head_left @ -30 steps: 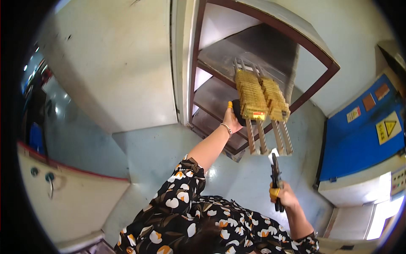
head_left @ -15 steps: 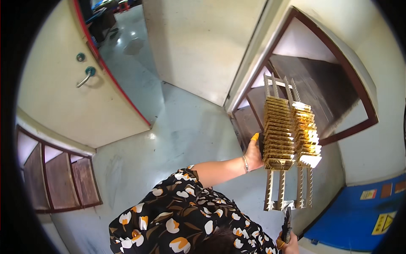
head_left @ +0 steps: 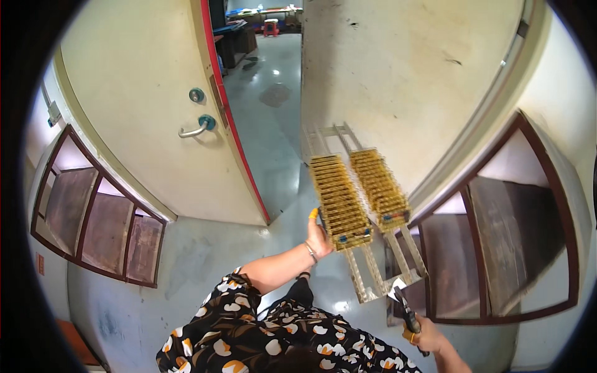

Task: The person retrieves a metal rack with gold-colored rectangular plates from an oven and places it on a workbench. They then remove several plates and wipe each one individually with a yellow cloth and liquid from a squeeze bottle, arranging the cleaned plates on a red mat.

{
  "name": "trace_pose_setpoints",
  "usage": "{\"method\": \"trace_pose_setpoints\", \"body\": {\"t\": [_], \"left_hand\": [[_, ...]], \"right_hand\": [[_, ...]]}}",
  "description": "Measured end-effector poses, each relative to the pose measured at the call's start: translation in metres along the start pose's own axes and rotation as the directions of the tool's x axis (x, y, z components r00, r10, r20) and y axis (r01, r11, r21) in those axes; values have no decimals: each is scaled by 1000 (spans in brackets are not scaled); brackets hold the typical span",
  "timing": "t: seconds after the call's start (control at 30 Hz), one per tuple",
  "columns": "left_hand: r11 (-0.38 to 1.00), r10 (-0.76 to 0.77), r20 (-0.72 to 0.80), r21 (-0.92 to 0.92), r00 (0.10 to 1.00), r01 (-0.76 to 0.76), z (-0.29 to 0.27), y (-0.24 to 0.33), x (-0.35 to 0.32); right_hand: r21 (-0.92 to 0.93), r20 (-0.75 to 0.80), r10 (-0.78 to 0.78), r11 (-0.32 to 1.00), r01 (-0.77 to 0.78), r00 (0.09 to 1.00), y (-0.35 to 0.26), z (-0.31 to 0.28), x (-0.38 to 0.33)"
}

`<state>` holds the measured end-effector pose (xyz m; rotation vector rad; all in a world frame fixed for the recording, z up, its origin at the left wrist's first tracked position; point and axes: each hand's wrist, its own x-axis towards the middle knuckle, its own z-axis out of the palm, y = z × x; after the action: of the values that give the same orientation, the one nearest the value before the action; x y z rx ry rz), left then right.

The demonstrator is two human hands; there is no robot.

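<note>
A long metal rack [head_left: 362, 294] with toothed rails slants in front of me. Two rows of thin golden-yellow panels [head_left: 341, 202] stand packed between its rails. My left hand [head_left: 318, 239], a yellow cover on its thumb, is closed on the rack's left side; its other fingers are hidden behind the panels. Lower right, my right hand [head_left: 424, 336] is wrapped round a dark plier-like tool [head_left: 407, 311]. The tool's tip meets the near end bar of the rack, beside a small white piece [head_left: 397, 287].
Ahead, a cream door leaf [head_left: 149, 112] with a lever handle [head_left: 198, 127] stands ajar beside another door panel [head_left: 398, 68]. Through the gap show a grey floor, dark tables and a red stool [head_left: 270, 27]. Brown-framed windows [head_left: 102, 227] flank me on both sides.
My view has turned right-to-left, so the rack now lies before the door gap rather than the right-hand window. Both hands keep their hold, and the blue surface at right has left view.
</note>
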<state>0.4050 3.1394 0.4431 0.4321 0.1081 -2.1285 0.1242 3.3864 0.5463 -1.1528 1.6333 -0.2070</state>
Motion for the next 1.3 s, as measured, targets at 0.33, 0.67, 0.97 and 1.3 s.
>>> {"method": "trace_pose_setpoints", "body": {"t": [0.33,0.67,0.97,1.3], "left_hand": [[944,317,92,-131,944,-304,7,240,89],[825,553,107,-213,826,-524,24,355,168],[640,746,45,-325,664,-696,40,408,224],[400,917,23,-92,399,-912,30,516,313]], "right_hand": [[-173,258,-166,961,214,952,-200,-45,248],[-392,345,-204,855,338,916,-338,-93,379],[-422,490,-231,781,461,840,-395,-121,513],[-416,555,-274,727,547,786,-478,-125,656]]}}
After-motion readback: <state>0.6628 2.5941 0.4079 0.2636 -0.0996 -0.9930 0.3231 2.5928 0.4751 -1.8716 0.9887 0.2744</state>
